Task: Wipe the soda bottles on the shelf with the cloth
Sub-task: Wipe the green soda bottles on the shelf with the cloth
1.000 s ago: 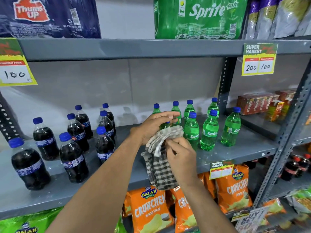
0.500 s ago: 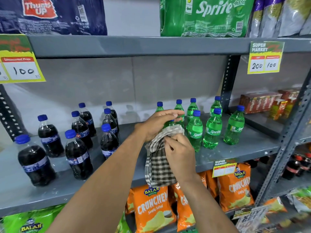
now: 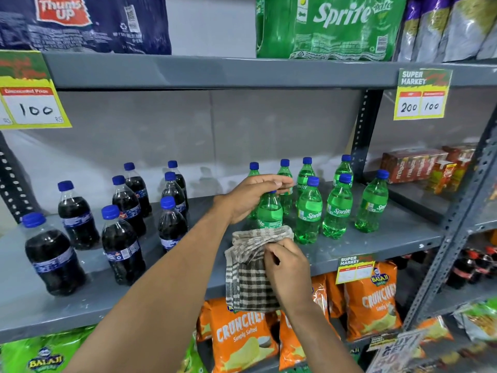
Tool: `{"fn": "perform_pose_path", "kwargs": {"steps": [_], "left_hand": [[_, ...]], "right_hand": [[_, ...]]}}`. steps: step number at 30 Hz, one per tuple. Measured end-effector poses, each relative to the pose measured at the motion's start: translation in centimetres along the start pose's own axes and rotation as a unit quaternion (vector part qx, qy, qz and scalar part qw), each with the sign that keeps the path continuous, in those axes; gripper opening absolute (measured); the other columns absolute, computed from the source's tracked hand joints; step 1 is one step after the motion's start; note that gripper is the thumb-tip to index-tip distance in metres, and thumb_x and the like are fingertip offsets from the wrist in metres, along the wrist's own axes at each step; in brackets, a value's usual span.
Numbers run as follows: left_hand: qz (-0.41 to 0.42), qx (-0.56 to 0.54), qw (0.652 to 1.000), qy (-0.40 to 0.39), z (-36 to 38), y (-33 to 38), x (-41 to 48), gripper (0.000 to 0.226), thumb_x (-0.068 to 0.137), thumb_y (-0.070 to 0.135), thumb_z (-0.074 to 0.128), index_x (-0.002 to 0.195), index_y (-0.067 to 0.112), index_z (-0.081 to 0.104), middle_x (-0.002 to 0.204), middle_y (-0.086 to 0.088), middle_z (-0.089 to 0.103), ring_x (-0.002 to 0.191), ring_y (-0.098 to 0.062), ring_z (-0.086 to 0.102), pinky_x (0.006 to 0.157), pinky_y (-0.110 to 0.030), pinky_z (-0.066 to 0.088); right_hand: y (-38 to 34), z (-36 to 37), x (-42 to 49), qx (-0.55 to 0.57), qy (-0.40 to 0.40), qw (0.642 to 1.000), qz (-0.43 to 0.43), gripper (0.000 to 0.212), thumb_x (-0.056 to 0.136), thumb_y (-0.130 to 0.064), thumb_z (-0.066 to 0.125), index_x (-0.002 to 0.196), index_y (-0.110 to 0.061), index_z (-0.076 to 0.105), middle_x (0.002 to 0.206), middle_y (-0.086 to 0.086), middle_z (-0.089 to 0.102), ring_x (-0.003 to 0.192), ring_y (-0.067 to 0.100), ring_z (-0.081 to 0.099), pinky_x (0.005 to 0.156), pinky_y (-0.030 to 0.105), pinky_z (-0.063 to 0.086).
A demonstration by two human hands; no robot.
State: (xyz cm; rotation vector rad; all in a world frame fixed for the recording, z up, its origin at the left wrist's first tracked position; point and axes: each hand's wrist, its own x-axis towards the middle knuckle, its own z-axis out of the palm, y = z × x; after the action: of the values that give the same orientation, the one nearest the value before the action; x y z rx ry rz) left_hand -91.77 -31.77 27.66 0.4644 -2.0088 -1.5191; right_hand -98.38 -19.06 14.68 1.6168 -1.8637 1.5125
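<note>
Near the centre of the frame, the left hand (image 3: 251, 195) clasps the top of a green Sprite bottle (image 3: 269, 211) standing upright, cap up, on the grey shelf (image 3: 376, 246). Just below, the right hand (image 3: 287, 267) pinches the checked cloth (image 3: 248, 267) around the bottle's base; the cloth hangs lengthwise over the shelf's front edge.

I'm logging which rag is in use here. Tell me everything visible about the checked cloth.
The checked cloth looks like woven cotton, cream with dark brown checks, soft and bunched. Its upper part wraps around the lower body of a green Sprite bottle; the rest hangs past the shelf edge. The right hand pinches it, while the left hand grips the bottle's top.
</note>
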Motion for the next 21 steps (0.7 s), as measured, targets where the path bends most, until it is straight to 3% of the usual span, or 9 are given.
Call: {"fn": "perform_pose_path", "kwargs": {"steps": [5, 11, 15, 21], "left_hand": [[0.004, 0.005, 1.000, -0.005, 0.0, 0.4, -0.1, 0.035, 0.103, 0.000, 0.043, 0.134, -0.005, 0.059, 0.140, -0.020, 0.062, 0.134, -0.026, 0.057, 0.121, -0.039, 0.034], [0.018, -0.003, 1.000, 0.024, 0.1, 2.4, -0.1, 0.034, 0.103, 0.006, 0.049, 0.135, 0.003, 0.060, 0.142, -0.012, 0.062, 0.137, -0.018, 0.054, 0.122, -0.039, 0.032], [0.072, -0.015, 0.996, 0.051, -0.3, 5.1, -1.5, 0.032, 0.101, 0.016, 0.053, 0.132, 0.019, 0.063, 0.142, -0.002, 0.062, 0.141, -0.013, 0.049, 0.123, -0.039, 0.029], [0.103, 0.007, 0.990, 0.099, 0.2, 8.1, -8.2, 0.039, 0.095, 0.030, 0.058, 0.133, 0.021, 0.064, 0.144, -0.003, 0.063, 0.140, -0.017, 0.052, 0.120, -0.040, 0.036]], "right_hand": [[0.1, -0.9, -0.1, 0.019, 0.047, 0.998, -0.047, 0.017, 0.076, 0.012, 0.078, 0.087, -0.001, 0.077, 0.078, 0.003, 0.064, 0.072, 0.019, 0.063, 0.065, 0.027, 0.053], [0.3, -2.2, -0.2, 0.044, 0.105, 0.988, -0.102, 0.009, 0.079, 0.007, 0.072, 0.082, -0.001, 0.075, 0.078, 0.002, 0.063, 0.073, 0.012, 0.059, 0.075, 0.007, 0.041], [-0.1, -3.8, -0.1, 0.075, 0.141, 0.979, -0.128, 0.012, 0.087, -0.005, 0.064, 0.083, -0.003, 0.075, 0.084, 0.002, 0.066, 0.077, 0.015, 0.064, 0.074, 0.015, 0.050], [-1.5, -5.6, 0.1, 0.084, 0.174, 0.960, -0.203, 0.016, 0.092, -0.005, 0.066, 0.081, 0.002, 0.075, 0.087, 0.007, 0.071, 0.084, 0.017, 0.065, 0.075, 0.026, 0.055]]}}
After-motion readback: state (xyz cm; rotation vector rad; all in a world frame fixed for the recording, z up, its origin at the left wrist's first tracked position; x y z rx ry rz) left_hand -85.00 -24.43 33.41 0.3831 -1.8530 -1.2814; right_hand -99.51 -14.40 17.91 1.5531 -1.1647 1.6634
